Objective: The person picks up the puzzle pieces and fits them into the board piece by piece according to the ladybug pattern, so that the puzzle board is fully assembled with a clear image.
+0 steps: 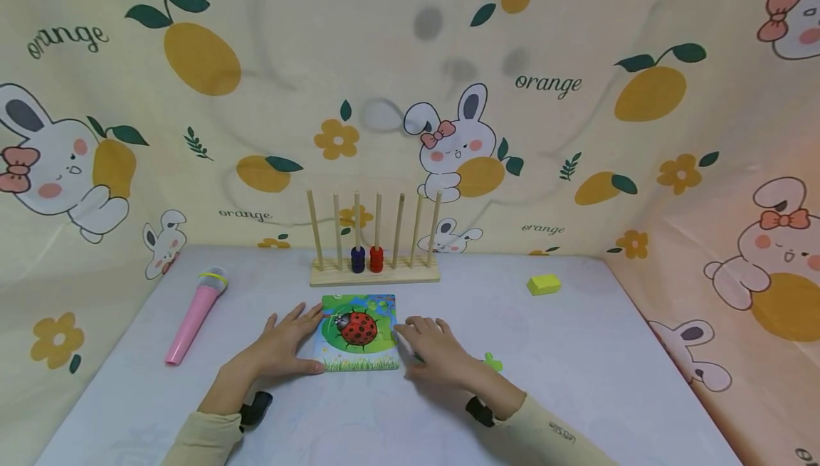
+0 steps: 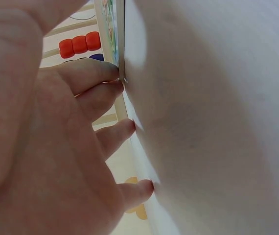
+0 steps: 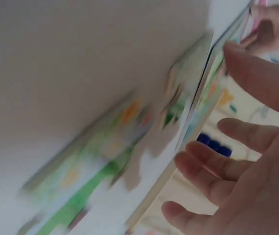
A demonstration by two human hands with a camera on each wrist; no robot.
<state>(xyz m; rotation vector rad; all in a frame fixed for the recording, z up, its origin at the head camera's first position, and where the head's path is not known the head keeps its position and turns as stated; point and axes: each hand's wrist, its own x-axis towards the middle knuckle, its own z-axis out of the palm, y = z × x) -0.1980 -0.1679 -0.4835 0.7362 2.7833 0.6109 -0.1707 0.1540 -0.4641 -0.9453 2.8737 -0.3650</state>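
Observation:
A square ladybug jigsaw puzzle [image 1: 357, 329] lies flat in the middle of the table. My left hand [image 1: 282, 345] spreads along its left side, with the thumb at the near corner and fingertips at the far one. In the left wrist view these fingers look extended, two tips touching the board's edge. At the opposite side is my right hand [image 1: 438, 356], its fingers loosely bent and nothing gripped. Blurred, colourful puzzle pieces [image 3: 90, 152] lie on the table near it in the right wrist view. From the head, my right arm mostly hides them, leaving a green bit [image 1: 492, 361] visible.
Behind the puzzle stands a wooden peg rack [image 1: 374, 279] with dark blue beads [image 1: 358, 260] and red beads [image 1: 376, 260]. A pink toy microphone [image 1: 195, 320] lies at the left, a yellow-green block [image 1: 544, 284] at the back right. Printed cloth surrounds the table.

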